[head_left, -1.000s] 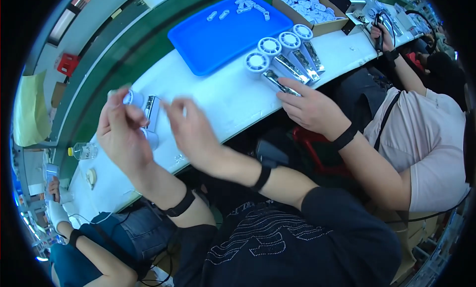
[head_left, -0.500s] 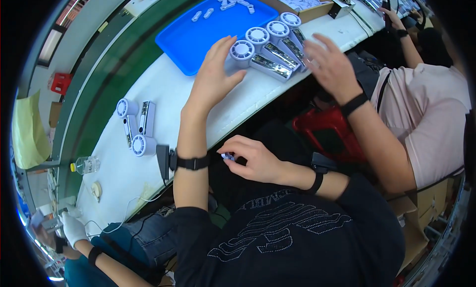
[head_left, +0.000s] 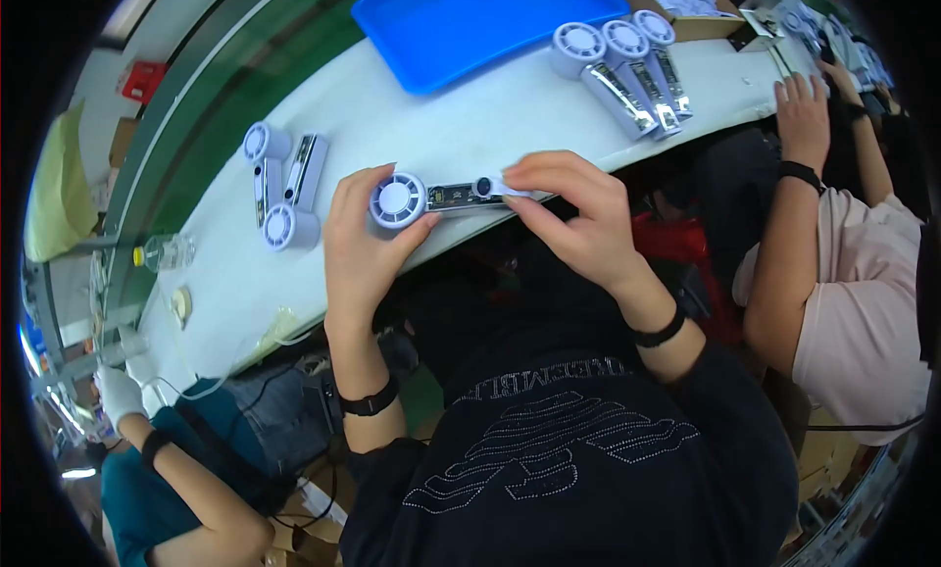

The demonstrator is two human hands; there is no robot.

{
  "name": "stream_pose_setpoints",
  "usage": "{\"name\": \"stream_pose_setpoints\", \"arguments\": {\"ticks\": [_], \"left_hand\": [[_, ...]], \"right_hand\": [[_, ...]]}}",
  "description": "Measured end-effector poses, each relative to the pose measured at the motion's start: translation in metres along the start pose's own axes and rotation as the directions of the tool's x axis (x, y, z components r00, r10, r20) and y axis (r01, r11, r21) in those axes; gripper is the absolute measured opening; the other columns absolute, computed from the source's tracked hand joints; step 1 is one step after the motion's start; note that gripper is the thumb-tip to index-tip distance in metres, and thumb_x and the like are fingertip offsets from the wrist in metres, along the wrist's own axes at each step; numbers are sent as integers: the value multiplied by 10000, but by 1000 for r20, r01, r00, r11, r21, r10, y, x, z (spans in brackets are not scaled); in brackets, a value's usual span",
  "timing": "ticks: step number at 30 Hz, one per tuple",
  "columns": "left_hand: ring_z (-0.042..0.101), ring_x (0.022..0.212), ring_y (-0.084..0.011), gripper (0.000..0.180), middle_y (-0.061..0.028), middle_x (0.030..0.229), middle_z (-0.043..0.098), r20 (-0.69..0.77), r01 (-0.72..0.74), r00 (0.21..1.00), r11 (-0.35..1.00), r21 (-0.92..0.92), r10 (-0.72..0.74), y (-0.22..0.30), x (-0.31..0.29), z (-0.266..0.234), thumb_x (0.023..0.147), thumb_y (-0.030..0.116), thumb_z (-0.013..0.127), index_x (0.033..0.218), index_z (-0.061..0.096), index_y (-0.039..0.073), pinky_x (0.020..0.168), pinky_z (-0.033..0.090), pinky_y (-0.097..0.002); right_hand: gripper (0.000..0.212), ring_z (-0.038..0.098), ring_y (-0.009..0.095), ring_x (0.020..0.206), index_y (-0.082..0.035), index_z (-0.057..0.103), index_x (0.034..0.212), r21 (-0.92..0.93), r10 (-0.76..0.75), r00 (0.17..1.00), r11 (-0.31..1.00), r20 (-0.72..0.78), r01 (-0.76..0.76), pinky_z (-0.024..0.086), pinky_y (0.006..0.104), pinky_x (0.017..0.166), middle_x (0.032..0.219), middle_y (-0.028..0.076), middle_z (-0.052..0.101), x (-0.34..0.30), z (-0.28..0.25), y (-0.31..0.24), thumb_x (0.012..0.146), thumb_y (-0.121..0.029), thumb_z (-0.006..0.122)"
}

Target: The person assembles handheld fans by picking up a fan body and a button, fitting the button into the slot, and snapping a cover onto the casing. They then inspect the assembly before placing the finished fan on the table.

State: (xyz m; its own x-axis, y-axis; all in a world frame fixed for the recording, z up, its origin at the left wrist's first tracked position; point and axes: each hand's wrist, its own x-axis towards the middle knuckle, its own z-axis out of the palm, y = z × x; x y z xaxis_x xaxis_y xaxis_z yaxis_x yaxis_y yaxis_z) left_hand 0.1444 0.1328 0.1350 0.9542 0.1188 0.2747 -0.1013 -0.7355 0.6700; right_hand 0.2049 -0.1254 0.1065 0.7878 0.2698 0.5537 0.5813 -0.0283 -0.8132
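In front of me my left hand (head_left: pixel 358 239) grips the round head of a white handheld fan (head_left: pixel 397 200), thumb and fingers on either side. The fan lies sideways near the table's front edge, and its open handle shows a circuit board (head_left: pixel 453 197). My right hand (head_left: pixel 593 219) pinches a small white cover strip (head_left: pixel 500 187) with a dark round spot on its end. That strip is over the far part of the handle; whether it touches the board is unclear. Three similar fans (head_left: pixel 618 95) lie side by side to the right, their handles open too.
A blue tray (head_left: pixel 431 77) with a few small white pieces stands at the back. Two more fans (head_left: pixel 281 227) lie on the left, near a bottle (head_left: pixel 174 251). A cardboard box (head_left: pixel 708 26) holds white parts. Co-workers' hands are at far right (head_left: pixel 802 111) and lower left (head_left: pixel 120 395).
My left hand has taken one fan from the row and brought it nearer. My right hand has risen from over my lap to its handle with the cover strip. The right-hand co-worker's hand has withdrawn rightward.
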Motion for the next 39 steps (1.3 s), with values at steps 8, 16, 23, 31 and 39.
{"name": "stream_pose_setpoints", "arguments": {"ticks": [8,16,23,31,39], "left_hand": [[656,1234,-431,529,-161,1340,679,-260,-323,883,907,270,391,49,-45,8,821,49,867,1324,706,24,1079,513,-514],[677,1245,-422,557,-211,1272,725,63,-526,842,841,-127,536,131,-33,17,791,93,894,1298,696,-24,1079,528,-494],[716,1136,-393,654,-228,1220,736,466,-302,814,938,-173,348,144,-6,71,772,207,927,1331,685,-32,989,566,-449],[736,1095,-371,637,-207,1178,740,448,-137,868,969,-204,217,150,-25,79,776,196,924,1320,685,-31,976,580,-446],[766,983,-361,462,-173,986,761,-205,-621,778,776,-111,593,146,-103,17,836,108,871,1251,716,-25,940,601,-464]], "right_hand": [[254,746,294,1017,-20,772,1074,-95,-234,954,962,189,255,615,376,886,1105,101,763,14,42,6,827,31,798],[172,688,258,1007,-46,728,1001,-16,-562,762,802,322,598,571,445,1006,1073,68,709,30,83,-6,836,-95,729],[178,680,240,1020,-42,705,1004,-109,-698,625,632,349,767,532,490,1108,1066,56,683,27,109,-12,844,-118,722],[176,677,223,1055,-39,695,992,-51,-871,419,421,255,906,512,515,1146,1058,52,669,14,119,-28,847,-139,710],[176,668,247,1051,-40,685,968,-113,-770,562,557,301,823,516,489,1138,1040,53,663,-3,76,-53,822,-137,693]]}}
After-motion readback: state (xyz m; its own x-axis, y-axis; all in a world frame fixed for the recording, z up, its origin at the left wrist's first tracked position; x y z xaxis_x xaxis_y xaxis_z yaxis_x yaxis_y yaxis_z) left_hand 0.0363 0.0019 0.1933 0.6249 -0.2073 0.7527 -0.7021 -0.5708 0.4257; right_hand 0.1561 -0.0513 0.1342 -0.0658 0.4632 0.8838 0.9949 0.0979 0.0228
